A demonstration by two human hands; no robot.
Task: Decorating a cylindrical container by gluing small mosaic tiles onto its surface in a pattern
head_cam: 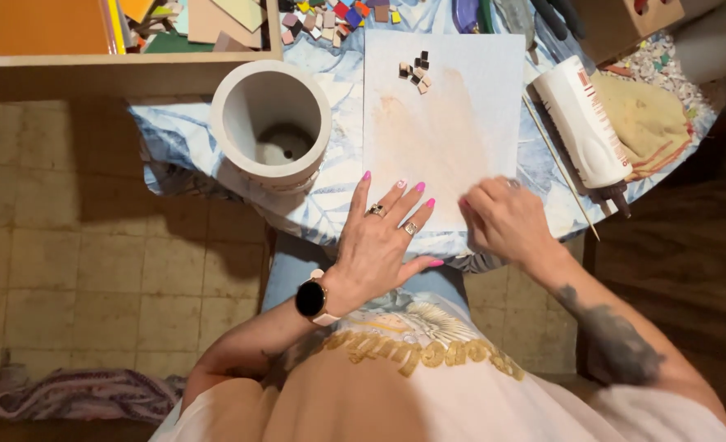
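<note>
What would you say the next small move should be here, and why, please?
Probably reach the right hand up to the small tile pieces: both hands rest on the near edge of the pale square board, the left hand flat, and the pieces lie at its far edge.

grey cylindrical pot (271, 123), white glue bottle (582, 123), yellow cloth (651, 123), loose mosaic tiles (330, 18)
</note>
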